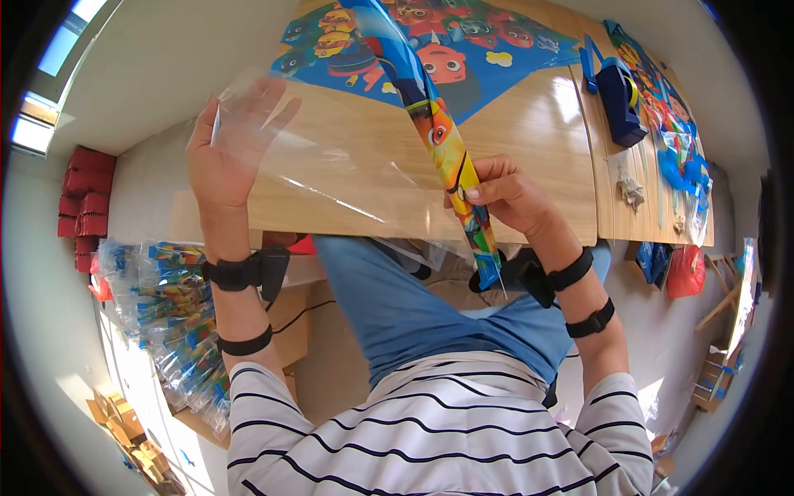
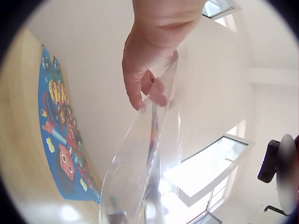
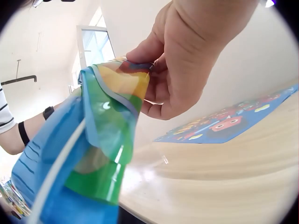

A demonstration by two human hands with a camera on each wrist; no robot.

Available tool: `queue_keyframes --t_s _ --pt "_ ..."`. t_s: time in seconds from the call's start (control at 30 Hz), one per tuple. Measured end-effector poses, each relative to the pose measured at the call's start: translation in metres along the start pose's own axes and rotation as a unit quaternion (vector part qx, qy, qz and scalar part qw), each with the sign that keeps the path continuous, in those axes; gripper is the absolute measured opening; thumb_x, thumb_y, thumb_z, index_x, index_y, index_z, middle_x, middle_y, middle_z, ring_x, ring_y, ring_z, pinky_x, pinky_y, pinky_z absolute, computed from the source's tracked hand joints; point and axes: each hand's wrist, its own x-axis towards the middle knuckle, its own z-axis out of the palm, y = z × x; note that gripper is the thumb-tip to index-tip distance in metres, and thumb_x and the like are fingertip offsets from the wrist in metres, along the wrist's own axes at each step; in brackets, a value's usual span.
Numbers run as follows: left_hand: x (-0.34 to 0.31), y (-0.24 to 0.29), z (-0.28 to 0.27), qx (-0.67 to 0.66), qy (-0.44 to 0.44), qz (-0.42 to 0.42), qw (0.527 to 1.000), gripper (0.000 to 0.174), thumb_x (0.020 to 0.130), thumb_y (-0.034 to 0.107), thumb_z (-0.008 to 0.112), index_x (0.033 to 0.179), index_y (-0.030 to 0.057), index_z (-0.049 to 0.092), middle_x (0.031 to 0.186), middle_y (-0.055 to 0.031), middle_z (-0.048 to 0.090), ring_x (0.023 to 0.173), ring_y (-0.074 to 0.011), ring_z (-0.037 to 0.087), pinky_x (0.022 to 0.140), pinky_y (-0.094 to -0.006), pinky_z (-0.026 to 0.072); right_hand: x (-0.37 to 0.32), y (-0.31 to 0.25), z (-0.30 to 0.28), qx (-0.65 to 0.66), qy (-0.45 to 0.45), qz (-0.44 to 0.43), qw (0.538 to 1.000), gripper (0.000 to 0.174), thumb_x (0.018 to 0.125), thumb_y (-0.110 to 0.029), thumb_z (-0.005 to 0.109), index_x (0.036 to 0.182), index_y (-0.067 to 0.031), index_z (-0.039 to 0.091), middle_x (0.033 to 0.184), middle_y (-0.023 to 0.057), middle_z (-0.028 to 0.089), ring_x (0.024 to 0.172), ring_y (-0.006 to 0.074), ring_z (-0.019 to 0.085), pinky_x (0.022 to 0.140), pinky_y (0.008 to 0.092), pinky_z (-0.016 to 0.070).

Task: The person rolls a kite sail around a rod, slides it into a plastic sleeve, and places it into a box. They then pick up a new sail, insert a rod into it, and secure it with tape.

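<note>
My right hand [image 1: 519, 198] pinches a rolled-up kite [image 1: 447, 147] of glossy sheet printed with cartoon figures, slanting above the table's front edge. In the right wrist view, a thin white rod [image 3: 63, 156] lies along the roll's loose blue and green end. My raised left hand [image 1: 223, 161] holds a long clear plastic bag [image 1: 331, 186] near one end. The left wrist view has the bag's film [image 2: 126, 163] passing between thumb and fingers, with some fingertips seen through it. The bag stretches across toward the roll and overlaps it in the head view.
A flat blue printed kite [image 1: 463, 99] lies on the wooden table [image 1: 538, 149]. To the right are a blue tape dispenser [image 1: 620, 103] and more printed sheets [image 1: 662, 107]. Bagged rolls [image 1: 169, 306] are piled at left, near red boxes [image 1: 87, 194]. A red bag [image 1: 686, 273] hangs at right.
</note>
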Motion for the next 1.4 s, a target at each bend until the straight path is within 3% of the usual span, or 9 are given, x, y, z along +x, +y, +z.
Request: queue_keyframes --t_s 0.17,0.37,0.47,0.57,0.77,0.97,1.17,1.33,1.4 --pt "-0.006 -0.013 -0.01 -0.147 -0.077 -0.081 0.983 0.036 0.106 0.025 0.044 0.117 -0.0048 0.06 0.123 -0.0306 0.061 0.114 -0.0365 0.055 0.113 -0.0598 0.0361 -0.02 -0.019 -0.021 -0.001 0.035 -0.052 0.998 0.032 0.081 -0.015 0.074 0.105 0.0048 0.072 0.091 0.0168 0.072 0.079 0.0214 0.066 0.082 0.035 0.0505" --pt "-0.001 -0.027 -0.038 0.124 -0.222 -0.142 0.957 0.029 0.101 0.032 0.055 0.109 0.0042 0.057 0.119 -0.0227 0.063 0.118 -0.0337 0.059 0.107 -0.0561 0.041 -0.036 -0.045 -0.039 -0.02 0.043 -0.087 0.995 0.03 0.081 -0.017 0.075 0.103 0.0033 0.071 0.087 0.0166 0.071 0.074 0.0208 0.064 0.078 0.0349 0.0494" --pt "-0.02 -0.04 -0.015 0.219 -0.002 -0.154 0.963 0.032 0.099 0.033 0.057 0.11 0.0036 0.058 0.119 -0.0271 0.062 0.115 -0.0393 0.06 0.104 -0.0557 0.0455 -0.045 -0.058 -0.046 -0.026 0.038 -0.102 0.994 0.03 0.081 -0.017 0.074 0.104 0.0026 0.071 0.087 0.0186 0.071 0.072 0.0225 0.063 0.074 0.0357 0.0492" --pt "-0.026 -0.057 0.016 0.15 0.011 -0.17 0.974 0.037 0.095 0.034 0.06 0.108 -0.0008 0.06 0.116 -0.032 0.063 0.115 -0.0445 0.061 0.1 -0.0542 0.0499 -0.052 -0.067 -0.052 -0.003 0.009 -0.12 0.993 0.031 0.081 -0.017 0.075 0.105 0.0021 0.072 0.088 0.0209 0.071 0.071 0.0245 0.063 0.071 0.0361 0.0491" --pt "-0.025 -0.061 -0.025 0.008 -0.172 -0.306 0.936 0.042 0.093 0.042 0.066 0.104 0.0012 0.061 0.106 -0.0299 0.066 0.091 -0.0326 0.065 0.08 -0.0357 0.054 -0.071 -0.09 -0.056 -0.002 0.006 -0.12 0.993 0.033 0.081 -0.011 0.072 0.108 0.0081 0.07 0.093 0.0213 0.073 0.079 0.0242 0.067 0.078 0.0345 0.0514" --pt "-0.017 -0.057 -0.023 0.265 -0.139 -0.31 0.902 0.032 0.091 0.03 0.069 0.105 0.0019 0.061 0.09 -0.0111 0.066 0.077 -0.0156 0.06 0.068 -0.0253 0.048 -0.094 -0.107 -0.082 -0.071 0.066 -0.136 0.986 0.033 0.08 -0.009 0.071 0.107 0.0102 0.069 0.091 0.0199 0.073 0.081 0.0248 0.069 0.085 0.0369 0.0535" --pt "0.039 -0.036 -0.015 0.479 -0.16 -0.346 0.79 0.016 0.083 0.002 0.069 0.098 0.0027 0.066 0.084 -0.0002 0.063 0.076 -0.0062 0.056 0.068 -0.0238 0.0466 -0.134 -0.14 -0.095 -0.159 0.208 -0.126 0.957 0.031 0.078 -0.007 0.071 0.104 0.0096 0.07 0.086 0.0146 0.072 0.079 0.0196 0.068 0.079 0.0304 0.0541" --pt "0.119 -0.044 -0.006 0.689 -0.207 -0.175 0.672 0.008 0.078 0.001 0.071 0.077 0.0027 0.064 0.078 -0.0012 0.061 0.074 -0.0115 0.057 0.069 -0.0284 0.0479 -0.133 -0.155 -0.091 -0.286 0.305 -0.125 0.9 0.03 0.079 -0.008 0.071 0.105 0.0057 0.071 0.09 0.0102 0.074 0.079 0.0137 0.068 0.076 0.0274 0.0544" --pt "0.158 -0.043 0.004 0.829 -0.18 0.104 0.52 0.009 0.077 0.002 0.071 0.075 0.0028 0.062 0.078 -0.0082 0.063 0.075 -0.0214 0.06 0.07 -0.037 0.0485 -0.127 -0.159 -0.085 -0.315 0.324 -0.157 0.878 0.026 0.081 -0.003 0.069 0.106 0.0043 0.071 0.094 0.0073 0.074 0.082 0.0102 0.068 0.078 0.0246 0.0537"
